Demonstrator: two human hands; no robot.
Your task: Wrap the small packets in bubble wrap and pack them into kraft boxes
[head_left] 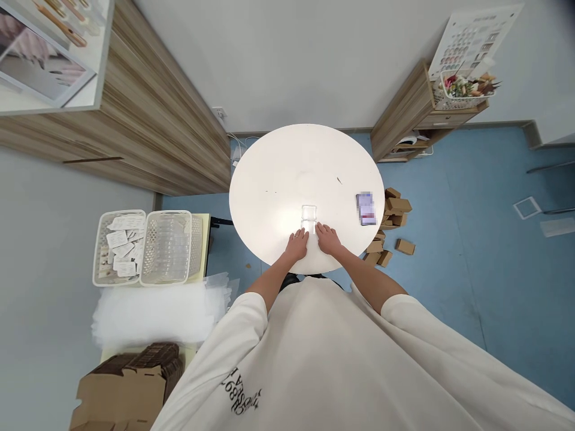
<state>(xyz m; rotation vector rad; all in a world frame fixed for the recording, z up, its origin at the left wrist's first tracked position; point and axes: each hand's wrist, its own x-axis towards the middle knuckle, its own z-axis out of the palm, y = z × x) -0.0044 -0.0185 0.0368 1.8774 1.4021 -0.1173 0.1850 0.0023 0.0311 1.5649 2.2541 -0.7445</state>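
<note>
A small clear plastic case (309,212) lies on the white round table (287,161), near its front edge. It shows two see-through sections, one beyond the other. My left hand (297,244) grips the near section at its left side, a ring on one finger. On the right side, my right hand (328,239) has its fingers on the same near section. The thumbs and the case's near edge are partly hidden by the hands.
A purple pixelated item (367,209) lies at the table's right. Small brown boxes (398,205) are on the floor beyond. Left are a basket of cards (96,254), a basket of clear cases (187,245), translucent bags (155,314) and flattened cardboard (121,398). Wooden cabinets (148,90) stand behind.
</note>
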